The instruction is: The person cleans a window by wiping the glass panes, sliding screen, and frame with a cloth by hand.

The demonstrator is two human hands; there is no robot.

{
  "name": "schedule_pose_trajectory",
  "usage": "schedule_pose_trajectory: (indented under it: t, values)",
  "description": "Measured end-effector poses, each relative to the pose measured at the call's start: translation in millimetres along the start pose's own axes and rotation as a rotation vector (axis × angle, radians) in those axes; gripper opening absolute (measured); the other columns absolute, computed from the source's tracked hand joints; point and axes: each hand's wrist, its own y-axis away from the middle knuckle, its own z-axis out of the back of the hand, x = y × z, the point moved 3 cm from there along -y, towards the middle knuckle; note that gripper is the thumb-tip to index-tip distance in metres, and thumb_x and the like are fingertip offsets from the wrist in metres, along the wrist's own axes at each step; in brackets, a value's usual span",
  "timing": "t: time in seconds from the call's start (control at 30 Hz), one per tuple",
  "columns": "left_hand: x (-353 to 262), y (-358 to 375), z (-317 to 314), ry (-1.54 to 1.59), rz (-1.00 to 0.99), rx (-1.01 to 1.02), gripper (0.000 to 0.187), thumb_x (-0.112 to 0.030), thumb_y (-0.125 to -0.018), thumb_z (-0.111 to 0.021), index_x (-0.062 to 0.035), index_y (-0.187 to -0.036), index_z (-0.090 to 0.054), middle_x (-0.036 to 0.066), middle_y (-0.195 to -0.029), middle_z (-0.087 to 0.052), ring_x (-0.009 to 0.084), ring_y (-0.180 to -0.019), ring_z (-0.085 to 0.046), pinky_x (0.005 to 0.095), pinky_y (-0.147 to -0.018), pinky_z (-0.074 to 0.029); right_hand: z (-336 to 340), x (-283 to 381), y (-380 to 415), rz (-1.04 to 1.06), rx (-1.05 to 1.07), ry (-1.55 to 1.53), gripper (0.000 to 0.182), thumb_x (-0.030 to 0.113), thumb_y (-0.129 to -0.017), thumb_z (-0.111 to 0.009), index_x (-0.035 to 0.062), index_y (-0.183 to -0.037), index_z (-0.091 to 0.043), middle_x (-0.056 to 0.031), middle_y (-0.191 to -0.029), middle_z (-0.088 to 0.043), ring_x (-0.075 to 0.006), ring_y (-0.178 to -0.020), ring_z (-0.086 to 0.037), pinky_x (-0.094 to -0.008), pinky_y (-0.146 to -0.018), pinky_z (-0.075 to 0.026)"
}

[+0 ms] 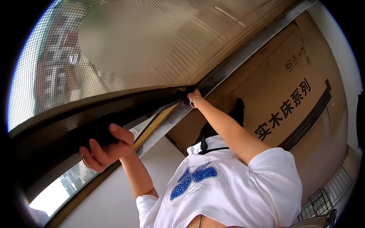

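A box (283,110) stands beside the metal rail (235,65); mesh (95,81) borders the dark bar (91,119). Our left hand (108,152) half curls at the bar, its hold unclear; our right hand (194,95) meets its rail end, grip hidden. We best support 2 points evenly.

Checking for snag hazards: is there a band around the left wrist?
No, the pale band sits just behind the right hand, and none shows behind the left hand.

Hands (123,142): two are seen
Mesh screen (197,41): one is seen
White T-shirt (232,190): one is worn
Wristband (193,99): one is worn
Butterfly print (192,178): one is displayed
Dark shoe (239,104): one is seen
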Motion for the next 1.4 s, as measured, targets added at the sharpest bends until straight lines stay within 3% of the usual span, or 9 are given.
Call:
schedule_pose_trajectory:
  t: [0.17, 0.27, 0.53, 0.7, 0.77, 0.8, 0.93, 1.17, 1.4]
  values:
    - [-0.1, 4.5, -2.2, 0.05, 0.015, -0.052, 0.049, -0.033, -0.087, -0.064, 0.0015, -0.118, -0.049, 0.016, -0.128, -0.04, 0.0291, -0.118, -0.042, 0.0407, -0.099, -0.037, -8.0, -72.0, -42.6, -0.193, 0.126, -0.344, 0.041, 0.016, -0.085, -0.066, 0.0049, -0.122, -0.052, -0.0117, -0.115, -0.063, -0.0224, -0.098, -0.064, -0.0425, -0.074, -0.053]
    - [-1.6, 3.9, -1.1, 0.002, -0.006, -0.064, 0.046, -0.031, -0.085, -0.066, -0.0005, -0.115, -0.05, 0.015, -0.125, -0.042, 0.0282, -0.114, -0.045, 0.0394, -0.098, -0.039, 66.2, -20.3, 40.8, -0.28, 0.304, -0.659, 0.035, 0.019, -0.088, -0.064, 0.0078, -0.12, -0.053, -0.0087, -0.113, -0.063, -0.0212, -0.096, -0.064, -0.0404, -0.072, -0.054]
    - [-2.8, 13.0, 0.7, 0.054, 0.081, -0.072, 0.029, -0.029, -0.083, -0.067, -0.0105, -0.104, -0.059, 0.007, -0.116, -0.049, 0.023, -0.097, -0.052, 0.0335, -0.082, -0.043, 93.6, -22.3, 15.8, -0.239, 0.156, -0.554, 0.031, 0.024, -0.087, -0.066, 0.009, -0.113, -0.058, -0.0042, -0.104, -0.066, -0.0177, -0.089, -0.065, -0.0374, -0.069, -0.055]
    - [-9.9, 1.5, 0.9, 0.197, 0.217, -0.177, 0.016, -0.032, -0.081, -0.068, -0.0202, -0.089, -0.075, -0.003, -0.103, -0.062, 0.0161, -0.085, -0.057, 0.0303, -0.069, -0.044, 122.8, -14.1, 27.2, -0.21, 0.409, -0.642, 0.032, 0.029, -0.087, -0.067, 0.0111, -0.112, -0.062, -0.0016, -0.101, -0.068, -0.0177, -0.088, -0.066, -0.0373, -0.072, -0.054]
    - [-12.4, -0.8, 5.3, 0.225, 0.187, -0.044, 0.031, -0.037, -0.084, -0.066, -0.0107, -0.1, -0.068, 0.005, -0.115, -0.053, 0.0241, -0.096, -0.053, 0.0362, -0.078, -0.043, 138.5, -11.5, 34.1, -0.175, 0.516, -0.709, 0.032, 0.026, -0.09, -0.062, 0.0073, -0.116, -0.062, -0.0051, -0.107, -0.069, -0.0207, -0.095, -0.067, -0.0396, -0.085, -0.056]
    - [-17.4, -6.3, 7.0, 0.261, 0.249, -0.034, 0.034, -0.038, -0.083, -0.067, -0.009, -0.101, -0.067, 0.006, -0.115, -0.053, 0.0252, -0.098, -0.052, 0.0374, -0.079, -0.043, 146.8, -12.8, 32.7, -0.162, 0.457, -0.711, 0.039, 0.028, -0.093, -0.055, 0.0047, -0.123, -0.06, -0.0113, -0.114, -0.067, -0.0296, -0.098, -0.066, -0.044, -0.087, -0.055]
    - [-47.7, -13.8, 8.2, 0.256, 0.512, -0.027, 0.059, -0.046, -0.078, -0.073, -0.0075, -0.119, -0.058, 0.012, -0.128, -0.048, 0.0304, -0.118, -0.043, 0.0464, -0.103, -0.032, 192.9, -2.1, 61.3, -0.168, 0.409, -0.733, 0.038, 0.026, -0.092, -0.054, 0.0063, -0.123, -0.06, -0.0114, -0.115, -0.067, -0.029, -0.103, -0.065, -0.0452, -0.091, -0.053]
    - [-65.9, -25.2, -2.3, 0.098, 0.603, 0.063, 0.068, -0.053, -0.074, -0.074, -0.0113, -0.124, -0.056, 0.013, -0.139, -0.04, 0.0305, -0.126, -0.037, 0.054, -0.111, -0.019, 274.3, -24.9, 53.4, -0.153, 0.28, -0.798, 0.042, 0.033, -0.089, -0.057, 0.0087, -0.123, -0.06, -0.0097, -0.124, -0.063, -0.0297, -0.112, -0.06, -0.0471, -0.101, -0.046]
    - [-65.1, -20.7, -7.4, 0.015, 0.562, 0.052, 0.062, -0.052, -0.074, -0.074, -0.014, -0.121, -0.06, 0.014, -0.14, -0.039, 0.0305, -0.126, -0.038, 0.0543, -0.111, -0.018, 308.8, -46.5, 44.3, -0.141, 0.245, -0.841, 0.041, 0.032, -0.091, -0.052, 0.0099, -0.125, -0.059, -0.0092, -0.126, -0.061, -0.0293, -0.114, -0.059, -0.0484, -0.102, -0.044]
